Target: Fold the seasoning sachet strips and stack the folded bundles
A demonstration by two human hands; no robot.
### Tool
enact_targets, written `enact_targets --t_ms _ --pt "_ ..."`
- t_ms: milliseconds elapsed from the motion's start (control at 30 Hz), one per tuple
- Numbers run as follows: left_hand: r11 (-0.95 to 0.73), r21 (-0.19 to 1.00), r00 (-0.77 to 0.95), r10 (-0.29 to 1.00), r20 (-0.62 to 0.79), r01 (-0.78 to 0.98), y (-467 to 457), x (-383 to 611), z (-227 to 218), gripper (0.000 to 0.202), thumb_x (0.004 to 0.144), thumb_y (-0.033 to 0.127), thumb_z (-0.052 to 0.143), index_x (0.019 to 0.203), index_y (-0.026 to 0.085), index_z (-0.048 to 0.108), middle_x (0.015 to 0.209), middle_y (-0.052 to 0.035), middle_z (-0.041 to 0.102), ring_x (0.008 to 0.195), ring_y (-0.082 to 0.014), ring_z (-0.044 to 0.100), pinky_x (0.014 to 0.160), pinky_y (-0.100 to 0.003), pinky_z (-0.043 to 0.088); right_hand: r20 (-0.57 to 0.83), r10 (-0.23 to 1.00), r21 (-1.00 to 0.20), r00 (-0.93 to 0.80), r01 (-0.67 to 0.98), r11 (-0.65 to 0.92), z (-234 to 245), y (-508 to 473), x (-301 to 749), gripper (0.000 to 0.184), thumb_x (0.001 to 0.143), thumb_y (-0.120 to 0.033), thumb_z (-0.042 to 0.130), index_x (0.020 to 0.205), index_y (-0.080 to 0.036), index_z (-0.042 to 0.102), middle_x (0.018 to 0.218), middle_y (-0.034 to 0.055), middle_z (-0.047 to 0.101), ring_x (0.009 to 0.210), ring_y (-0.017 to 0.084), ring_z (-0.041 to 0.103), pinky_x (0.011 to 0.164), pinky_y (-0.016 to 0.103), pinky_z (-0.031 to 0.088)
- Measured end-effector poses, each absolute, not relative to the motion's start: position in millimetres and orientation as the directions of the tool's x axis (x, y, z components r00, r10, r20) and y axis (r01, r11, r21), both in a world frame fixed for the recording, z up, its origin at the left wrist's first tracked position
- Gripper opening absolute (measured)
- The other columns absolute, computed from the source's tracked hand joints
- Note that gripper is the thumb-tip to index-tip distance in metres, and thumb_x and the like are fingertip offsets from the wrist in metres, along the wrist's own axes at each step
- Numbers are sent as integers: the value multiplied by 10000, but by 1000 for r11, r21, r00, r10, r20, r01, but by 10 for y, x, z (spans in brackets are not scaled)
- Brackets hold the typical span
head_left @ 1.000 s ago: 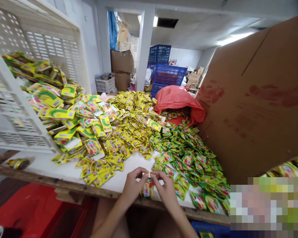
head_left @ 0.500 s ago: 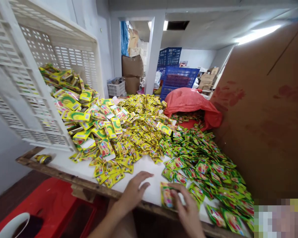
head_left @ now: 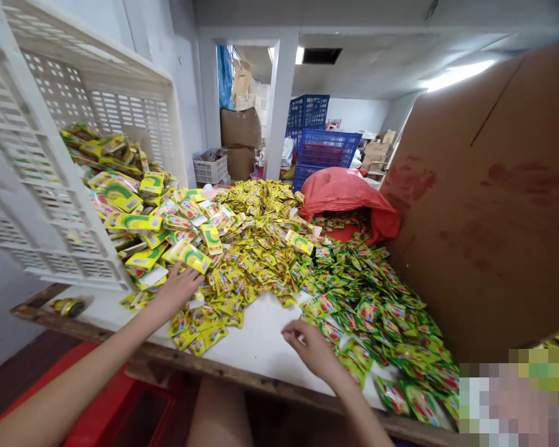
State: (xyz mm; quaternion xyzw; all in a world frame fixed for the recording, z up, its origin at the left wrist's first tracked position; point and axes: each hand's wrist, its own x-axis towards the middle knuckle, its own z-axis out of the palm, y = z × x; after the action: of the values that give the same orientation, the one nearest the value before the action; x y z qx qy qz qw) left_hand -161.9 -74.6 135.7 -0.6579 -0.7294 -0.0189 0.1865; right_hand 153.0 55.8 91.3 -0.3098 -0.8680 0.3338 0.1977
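My left hand (head_left: 177, 288) is stretched far to the left, its fingers open and touching a large yellow-green packet (head_left: 189, 256) at the foot of the heap spilling from a white crate (head_left: 51, 186). My right hand (head_left: 313, 347) hovers low over the white tabletop (head_left: 256, 335), fingers loosely bent and apart, with nothing visible in them. It is at the near edge of the pile of small green sachets (head_left: 377, 304). Between the two heaps lies a spread of small yellow sachets (head_left: 256, 248).
A big brown cardboard sheet (head_left: 494, 211) stands along the right side. A red plastic bag (head_left: 345, 192) lies at the back with green sachets spilling out. Blue crates (head_left: 323, 146) and boxes stand beyond. A tape roll (head_left: 68, 306) sits at the table's left corner, above a red stool (head_left: 102, 397).
Both hands held a small bundle together at the table edge a second ago. The right hand set it down, and the left hand has since reached left to the large packets.
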Motion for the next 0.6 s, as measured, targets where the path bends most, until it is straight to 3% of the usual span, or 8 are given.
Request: enact_targets --t_ms 100,167,267,367,500,600 --pt "131 -154 -92 966 242 979 -785 -1533 1414 307 718 17 390 926 206 514 915 -79 614 942 -252 541 890 -424 317 124 751 -683 -648 494 539 855 663 749 205 807 -269 486 728 -177 650 770 68 678 754 212 613 680 303 438" --pt "165 -60 -145 956 256 984 -824 -1462 1435 189 748 115 423 898 206 491 885 -78 604 889 -263 547 798 -379 359 132 816 -667 -563 559 493 818 725 397 225 821 -283 472 803 -138 643 853 131 665 867 268 591 745 360 411" --pt "194 203 -249 923 294 960 -867 -1325 1398 76 779 250 439 845 215 434 804 -41 572 772 -230 548 689 -316 383 134 878 -653 -459 626 427 737 756 78 256 771 -263 555 944 -81 602 970 194 625 1013 321 517 838 413 356" --pt "175 490 -364 874 323 854 -853 -1173 1261 148 772 323 475 772 228 361 744 18 506 669 -168 519 631 -259 389 103 911 -660 -398 658 362 630 756 -60 369 698 -237 640 1014 -58 572 1056 213 589 1067 333 476 885 422 325" --pt "95 778 -549 761 345 621 -748 -977 1003 297 718 412 562 705 225 332 612 68 385 551 -127 451 542 -222 369 26 923 -703 -385 649 291 565 779 -11 339 621 -315 703 879 -108 630 967 154 637 958 305 542 801 378 397" --pt "-20 968 -635 751 179 249 -677 -825 850 348 661 447 622 771 216 385 630 63 489 559 -136 513 534 -232 414 21 907 -752 -420 592 291 619 828 313 258 660 -392 657 774 -161 646 792 53 668 773 211 595 665 275 435"
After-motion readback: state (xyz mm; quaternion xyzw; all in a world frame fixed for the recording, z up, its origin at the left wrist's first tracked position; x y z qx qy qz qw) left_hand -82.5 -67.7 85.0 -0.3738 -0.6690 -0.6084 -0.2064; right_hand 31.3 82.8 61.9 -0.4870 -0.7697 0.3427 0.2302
